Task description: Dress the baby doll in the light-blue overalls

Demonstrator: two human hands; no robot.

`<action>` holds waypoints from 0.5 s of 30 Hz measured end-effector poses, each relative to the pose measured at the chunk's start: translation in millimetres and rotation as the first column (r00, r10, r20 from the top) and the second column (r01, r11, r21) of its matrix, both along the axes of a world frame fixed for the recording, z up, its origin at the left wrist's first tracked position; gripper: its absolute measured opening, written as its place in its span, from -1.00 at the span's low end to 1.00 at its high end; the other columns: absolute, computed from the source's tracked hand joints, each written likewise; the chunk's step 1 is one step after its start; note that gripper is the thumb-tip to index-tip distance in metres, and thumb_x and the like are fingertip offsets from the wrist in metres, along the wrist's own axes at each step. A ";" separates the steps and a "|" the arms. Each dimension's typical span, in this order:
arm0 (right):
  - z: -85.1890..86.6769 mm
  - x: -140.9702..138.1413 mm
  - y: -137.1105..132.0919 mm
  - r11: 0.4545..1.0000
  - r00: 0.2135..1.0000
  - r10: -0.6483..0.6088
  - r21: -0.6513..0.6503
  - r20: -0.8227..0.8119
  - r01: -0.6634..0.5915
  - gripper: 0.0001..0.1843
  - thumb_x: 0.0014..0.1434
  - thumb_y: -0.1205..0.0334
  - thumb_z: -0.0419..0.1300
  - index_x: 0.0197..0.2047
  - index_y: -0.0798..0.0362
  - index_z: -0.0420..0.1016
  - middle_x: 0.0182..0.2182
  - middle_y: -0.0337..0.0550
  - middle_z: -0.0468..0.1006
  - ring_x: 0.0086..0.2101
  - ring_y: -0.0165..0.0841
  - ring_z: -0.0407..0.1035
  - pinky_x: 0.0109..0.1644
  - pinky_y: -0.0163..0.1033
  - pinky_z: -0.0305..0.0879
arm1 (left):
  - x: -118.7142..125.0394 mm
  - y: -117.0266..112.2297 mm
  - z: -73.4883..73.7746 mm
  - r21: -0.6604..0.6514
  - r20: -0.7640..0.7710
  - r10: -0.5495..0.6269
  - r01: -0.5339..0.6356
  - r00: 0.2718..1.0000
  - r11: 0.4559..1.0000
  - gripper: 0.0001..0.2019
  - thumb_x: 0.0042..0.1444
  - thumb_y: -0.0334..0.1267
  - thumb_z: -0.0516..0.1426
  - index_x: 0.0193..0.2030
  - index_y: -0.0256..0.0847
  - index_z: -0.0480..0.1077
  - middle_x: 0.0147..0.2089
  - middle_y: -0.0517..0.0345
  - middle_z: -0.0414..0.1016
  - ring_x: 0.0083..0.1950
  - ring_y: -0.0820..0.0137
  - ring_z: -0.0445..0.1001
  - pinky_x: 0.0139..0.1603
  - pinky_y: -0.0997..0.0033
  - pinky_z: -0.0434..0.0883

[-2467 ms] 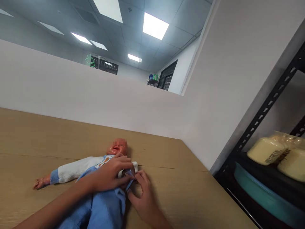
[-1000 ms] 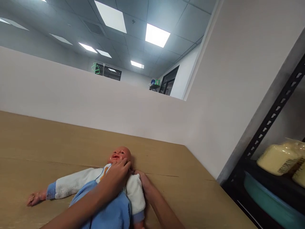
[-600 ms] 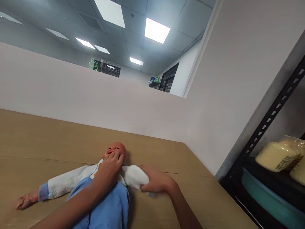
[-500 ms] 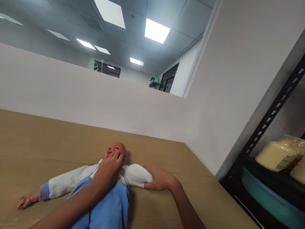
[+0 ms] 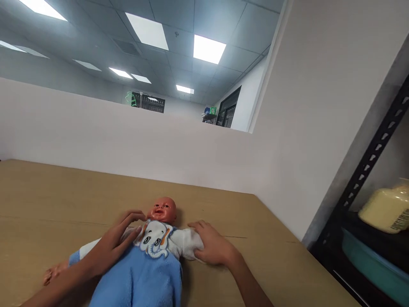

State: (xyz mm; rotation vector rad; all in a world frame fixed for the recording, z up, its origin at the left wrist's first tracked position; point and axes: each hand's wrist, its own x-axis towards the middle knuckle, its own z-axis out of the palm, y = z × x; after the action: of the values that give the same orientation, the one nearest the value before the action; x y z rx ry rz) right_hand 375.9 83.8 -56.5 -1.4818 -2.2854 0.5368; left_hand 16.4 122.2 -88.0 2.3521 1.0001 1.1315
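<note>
A baby doll (image 5: 137, 273) lies face up on the brown tabletop, its bare head pointing away from me. It wears a blue and white outfit with an elephant face on the chest. My left hand (image 5: 126, 232) rests at the doll's shoulder and neck, on the left, fingers stretched and thumb apart. On the other side, my right hand (image 5: 212, 245) is wrapped round the end of the doll's white sleeve (image 5: 187, 244), and the doll's hand there is hidden. The doll's other arm stretches out to the left, partly behind my left forearm.
A low white wall (image 5: 128, 140) runs behind the tabletop (image 5: 73, 187) and meets a taller wall on the right. Beside the table at right, a black slotted rack (image 5: 364, 170) holds a pale yellow package (image 5: 383, 209) and a teal basin (image 5: 370, 260).
My left hand has moved off the doll's mouth and chest to its shoulder, uncovering the face and elephant. My right hand stays on the sleeve. The view has shifted slightly.
</note>
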 end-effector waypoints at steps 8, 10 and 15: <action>-24.3 -56.1 -8.0 0.996 0.987 0.048 0.078 -0.154 -0.036 -0.42 0.57 -0.14 -0.01 0.49 -0.09 0.38 0.35 0.09 0.53 0.32 0.05 0.36 0.47 0.18 0.15 | -11.8 -12.4 -18.5 -0.069 -0.132 -0.141 0.133 0.981 0.989 -0.57 0.61 0.00 -0.09 0.49 0.23 0.31 0.53 0.13 0.36 0.53 0.13 0.34 0.62 -0.02 0.29; -37.7 -52.5 -1.7 0.994 0.972 0.013 0.105 -0.234 0.012 -0.50 0.53 -0.13 0.08 0.33 -0.06 0.52 0.21 0.07 0.61 0.22 0.04 0.43 0.39 0.16 0.22 | -9.8 -12.0 -20.9 -0.057 -0.112 -0.106 0.100 0.988 0.993 -0.57 0.60 0.03 -0.08 0.47 0.17 0.32 0.49 0.07 0.40 0.51 0.13 0.37 0.60 -0.02 0.32; -58.8 -48.1 15.5 0.989 0.872 0.018 0.136 -0.490 0.055 -0.68 0.28 0.01 0.30 0.02 -0.01 0.54 0.00 -0.02 0.60 0.08 -0.06 0.48 0.27 0.01 0.33 | -11.4 -12.6 -25.7 -0.080 -0.104 -0.064 0.056 0.992 0.995 -0.50 0.59 0.10 -0.08 0.55 0.14 0.22 0.51 -0.02 0.33 0.51 0.10 0.36 0.62 -0.05 0.27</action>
State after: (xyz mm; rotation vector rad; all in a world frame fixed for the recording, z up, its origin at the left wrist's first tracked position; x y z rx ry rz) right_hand 327.7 99.3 -115.3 -1.1344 -1.8638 0.6405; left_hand 4.9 109.6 -113.6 2.3854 0.9832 0.9369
